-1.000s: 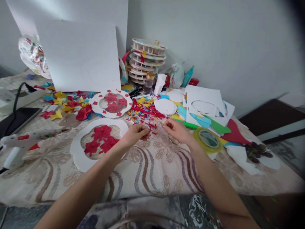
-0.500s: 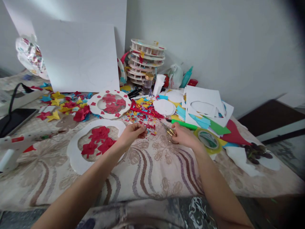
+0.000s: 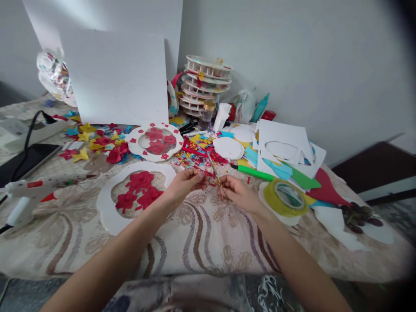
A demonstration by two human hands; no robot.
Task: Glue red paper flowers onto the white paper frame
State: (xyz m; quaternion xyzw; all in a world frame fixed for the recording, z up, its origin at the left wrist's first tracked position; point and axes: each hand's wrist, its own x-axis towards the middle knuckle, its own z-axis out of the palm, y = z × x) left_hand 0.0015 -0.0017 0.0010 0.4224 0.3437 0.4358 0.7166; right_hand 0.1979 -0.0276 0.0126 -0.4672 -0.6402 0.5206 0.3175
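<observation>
- Scissors (image 3: 214, 170) stand slantwise in the right hand (image 3: 235, 190), blades towards 11 o'clock; that grip is closed round the handles.
- The left hand (image 3: 188, 184) is just beside them at 8 o'clock, thumb and fingers drawn close; I cannot tell whether its grip pinches a scrap or is merely pressed together.
- Paper scraps (image 3: 191, 164) lie thickly just beyond, between 10 and 12 o'clock, so plenty of cutting looks done.
- At 10 o'clock, a decorated ring (image 3: 139, 152) has red pieces (image 3: 132, 141) around its rim and looks well advanced.
- At 8 o'clock, a plain ring (image 3: 105, 203) shows a bare white rim, with red flowers (image 3: 140, 180) inside its opening; by comparison, the rim decoration seems left to do.
- Farther out on the surface (image 3: 208, 242), paper stars (image 3: 80, 155) lie loose towards 9 o'clock, and a cut white sheet (image 3: 286, 132) lies at 2 o'clock.
- Half a second ago, the scissors were lower in the right hand, gold handles showing; now their blades point up near the left hand, and the hands are closer together. Both rings look unchanged.
</observation>
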